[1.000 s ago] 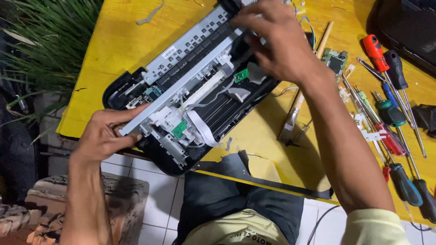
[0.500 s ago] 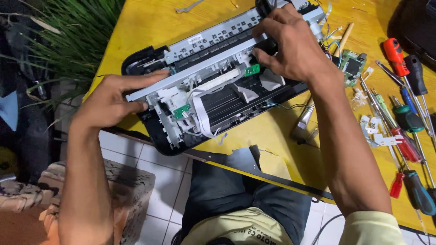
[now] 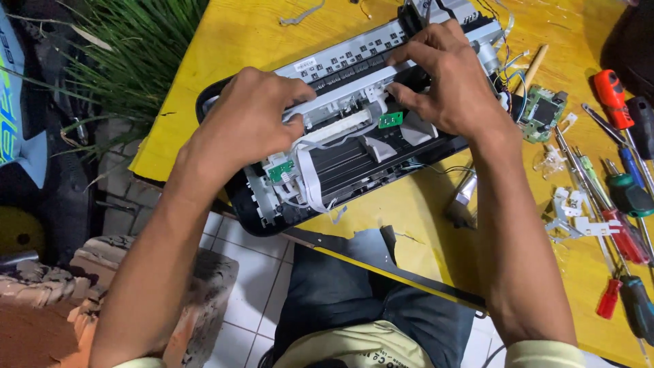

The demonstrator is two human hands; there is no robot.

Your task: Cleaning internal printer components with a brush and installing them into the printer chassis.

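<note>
My fingers [image 3: 409, 58] on the right hand [image 3: 453, 85] curl over the far edge of the grey metal rail [image 3: 340, 102] and clamp it, while my left hand [image 3: 248, 123] closes on the same rail nearer its other end, thumb tucked under it. The rail runs lengthwise across the opened printer [image 3: 340, 146], which lies slantwise on the yellow table [image 3: 225, 41]. The printer's near left corner juts past the table's edge, over the white floor tiles [image 3: 252, 286] and a rough stone block [image 3: 211, 272]. Beyond the printer the tabletop lies open except for a scrap of grey ribbon [image 3: 300, 13]. To the printer's right the room is tight: a small green circuit board [image 3: 541, 112] sits just beside its end, white plastic clips [image 3: 569, 211] lie past that, and screwdrivers [image 3: 623, 197] with red, green and black handles crowd the table's right side. The printer is a black shell with its cover off, showing a grey frame, white flat cables, two small green boards and a ribbed black bed. Long grass [image 3: 136, 54] grows well to the printer's left, off the table. My lap in dark jeans [image 3: 354, 286] sits just below the table's near edge.
</note>
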